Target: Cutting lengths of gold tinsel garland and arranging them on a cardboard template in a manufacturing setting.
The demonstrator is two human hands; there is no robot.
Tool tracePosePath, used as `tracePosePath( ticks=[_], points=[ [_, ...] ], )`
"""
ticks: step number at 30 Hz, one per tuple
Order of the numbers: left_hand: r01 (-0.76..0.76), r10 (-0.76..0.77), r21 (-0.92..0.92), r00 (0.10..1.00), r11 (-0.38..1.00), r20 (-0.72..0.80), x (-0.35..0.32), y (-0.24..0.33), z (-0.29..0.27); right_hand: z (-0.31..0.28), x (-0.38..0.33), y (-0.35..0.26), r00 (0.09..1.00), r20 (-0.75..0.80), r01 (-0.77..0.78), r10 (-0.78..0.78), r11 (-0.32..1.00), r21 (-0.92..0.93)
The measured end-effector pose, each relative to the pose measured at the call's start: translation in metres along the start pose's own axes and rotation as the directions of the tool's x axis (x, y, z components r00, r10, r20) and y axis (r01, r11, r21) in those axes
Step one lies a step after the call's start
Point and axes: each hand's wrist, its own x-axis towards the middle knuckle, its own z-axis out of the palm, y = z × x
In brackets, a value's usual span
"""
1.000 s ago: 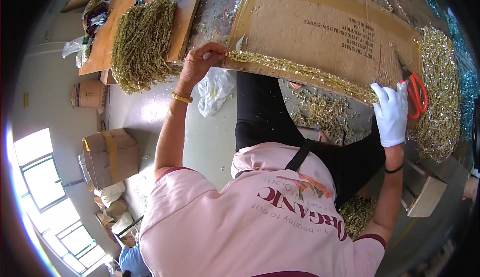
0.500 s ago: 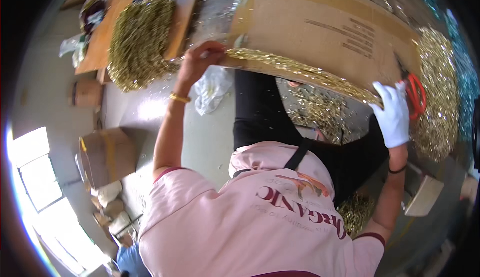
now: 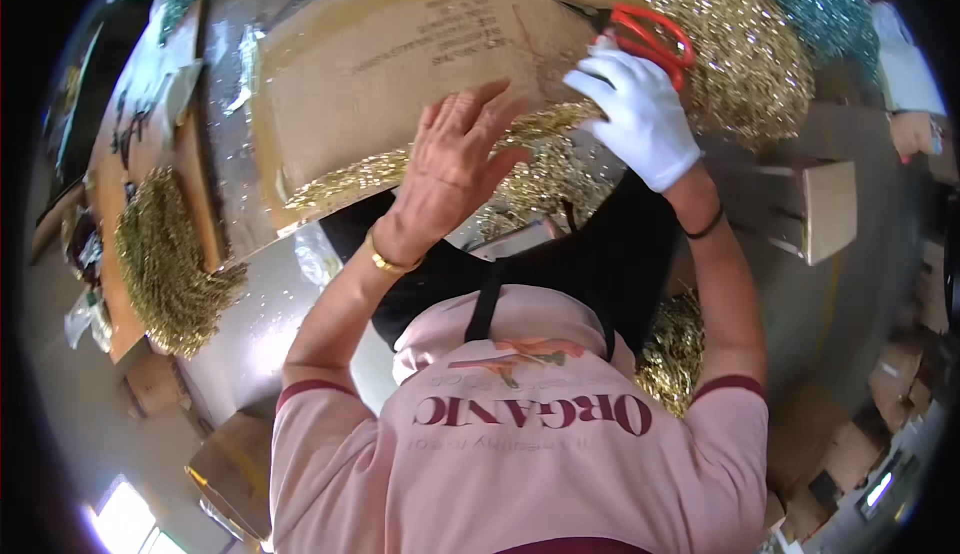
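My left hand (image 3: 452, 159) is bare, palm down with the fingers stretched out, above the near edge of the cardboard (image 3: 340, 84). Along that edge lies a gold tinsel strand (image 3: 350, 176), partly hidden under this hand. My right hand (image 3: 642, 119), in a white glove, has its fingers apart and slightly bent near the strand's right end. Just beyond the glove is a pair of scissors with red handles (image 3: 672, 46), its dark blades pointing left over the cardboard. Neither hand visibly grips anything.
A gold tinsel heap (image 3: 745, 49) lies right of the cardboard, with teal tinsel (image 3: 815, 4) behind it. Another gold bundle (image 3: 165, 264) hangs off a wooden table (image 3: 115, 184) at left. Below my lap sits loose gold tinsel (image 3: 550, 179); a small stool (image 3: 828, 212) stands right.
Both hands have let go of the tinsel strand's ends. The left hand has moved inward toward the right and opened. The view has turned, so the surroundings are shifted.
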Motion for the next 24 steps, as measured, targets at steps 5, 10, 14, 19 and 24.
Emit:
tracePosePath(
  ticks=[5,10,14,19,24],
  points=[
    [0.213,-0.188,0.153,0.969,0.965,-0.163,-0.043,-0.043,-0.047,-0.001,-0.011,0.003,1.0,0.017,-0.001,0.002,0.998,-0.057],
    [0.53,-0.476,0.235,0.843,0.815,-0.251,-0.15,-0.089,-0.125,-0.004,-0.01,0.002,0.999,0.045,0.027,-0.024,0.997,-0.079],
    [0.589,-0.547,0.125,0.796,0.799,-0.259,-0.172,-0.092,-0.132,-0.004,-0.002,0.002,0.993,0.102,0.065,-0.056,0.994,-0.087],
    [0.452,-0.422,0.102,0.879,0.886,-0.222,-0.164,-0.11,-0.117,-0.003,0.007,0.003,0.988,0.128,0.106,-0.092,0.988,-0.112],
    [0.424,-0.373,0.261,0.901,0.867,-0.224,-0.173,-0.117,-0.123,0.004,0.013,0.005,0.986,0.127,0.122,-0.106,0.985,-0.124]
  ],
)
